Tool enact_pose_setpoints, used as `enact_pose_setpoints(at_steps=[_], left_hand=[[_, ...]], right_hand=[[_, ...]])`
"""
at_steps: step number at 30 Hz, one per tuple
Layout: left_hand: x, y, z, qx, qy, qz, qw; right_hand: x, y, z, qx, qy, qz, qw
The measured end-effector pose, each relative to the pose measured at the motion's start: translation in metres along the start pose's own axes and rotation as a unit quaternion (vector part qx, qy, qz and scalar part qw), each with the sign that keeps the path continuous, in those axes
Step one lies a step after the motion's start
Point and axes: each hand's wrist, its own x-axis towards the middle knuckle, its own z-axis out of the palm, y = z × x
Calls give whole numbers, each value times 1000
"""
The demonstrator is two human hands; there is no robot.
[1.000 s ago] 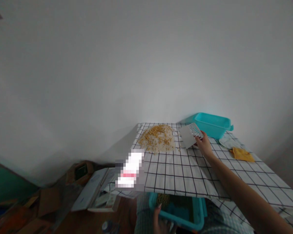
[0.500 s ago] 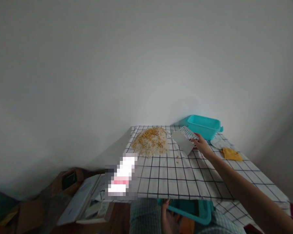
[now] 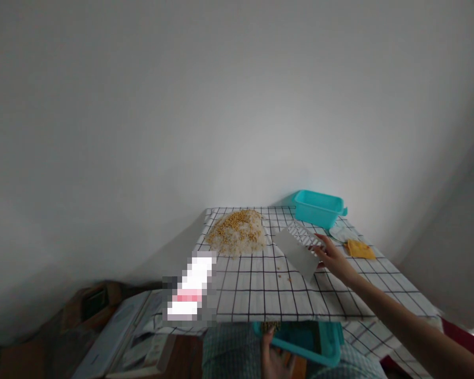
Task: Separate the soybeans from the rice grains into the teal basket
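My right hand (image 3: 329, 257) is closed on the slotted edge of a flat white slotted scoop (image 3: 298, 252), tilted above the tablecloth. Left of it lies a heap of yellow beans and white grains (image 3: 237, 231) on the cloth. Low in the view, my left hand (image 3: 272, 357) grips the rim of a teal tub (image 3: 300, 347) under the table's front edge, over my lap. Some darker grains or beans show inside that tub, by my thumb. A few stray beans (image 3: 279, 276) are scattered near the scoop.
A second turquoise tub (image 3: 318, 208) stands at the back right by the wall. Beside it are a clear plastic lid or bag (image 3: 343, 233) and a yellow cloth (image 3: 360, 249). A pixelated patch (image 3: 189, 289) covers something at front left. Boxes (image 3: 92, 308) sit on the floor.
My right hand has drawn the white scoop nearer to me, toward the table's front. My left hand still holds the teal tub. The whole view has shifted slightly.
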Motion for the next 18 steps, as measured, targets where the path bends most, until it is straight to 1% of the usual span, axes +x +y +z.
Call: enact_pose_setpoints(at_steps=[3, 6, 10, 15, 18], left_hand=[[-4, -5, 1, -13, 17, -1, 1000], [-8, -3, -2, -21, 20, 1, 1000], [-12, 7, -9, -17, 40, 0, 999], [-20, 20, -17, -14, 62, -4, 998], [-27, 24, -18, -9, 74, 6, 997]], right_hand=[[-24, 3, 4, 14, -1, 2, 1000], [-47, 3, 10, 16, -3, 5, 1000], [-73, -2, 16, 11, -4, 10, 1000], [-100, -18, 22, -11, -26, -4, 1000], [-115, -24, 29, -7, -10, -2, 1000]])
